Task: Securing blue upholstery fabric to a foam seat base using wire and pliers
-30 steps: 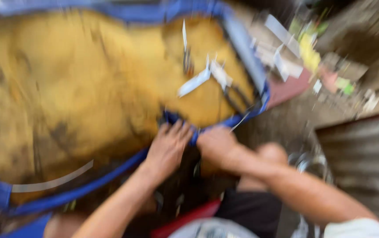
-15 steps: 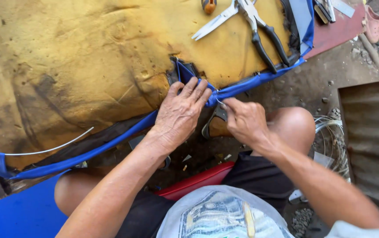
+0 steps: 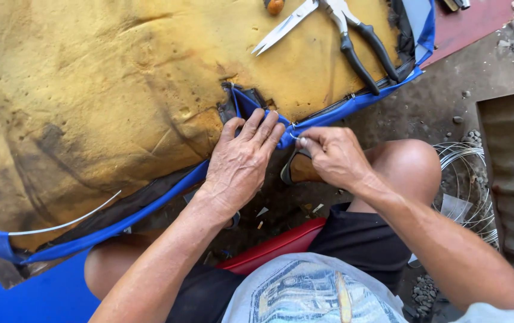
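Note:
A worn yellow foam cushion fills the upper left, edged by a blue cover. My left hand lies flat on the blue cover's edge, fingers spread, pressing it against the foam near a torn notch. My right hand is just to its right, thumb and forefinger pinched on a short piece of thin wire at the blue edge. The wire's far end is hidden by the cover.
Scissors and black-handled pliers lie on the foam at the top. A coil of wire sits on the dirt ground beside my right knee. Corrugated metal sheet at right. A red seat is under me.
The view has steadied and drawn closer. Both hands stay at the blue edge; the right hand has shifted slightly up to pinch the wire beside the left fingers.

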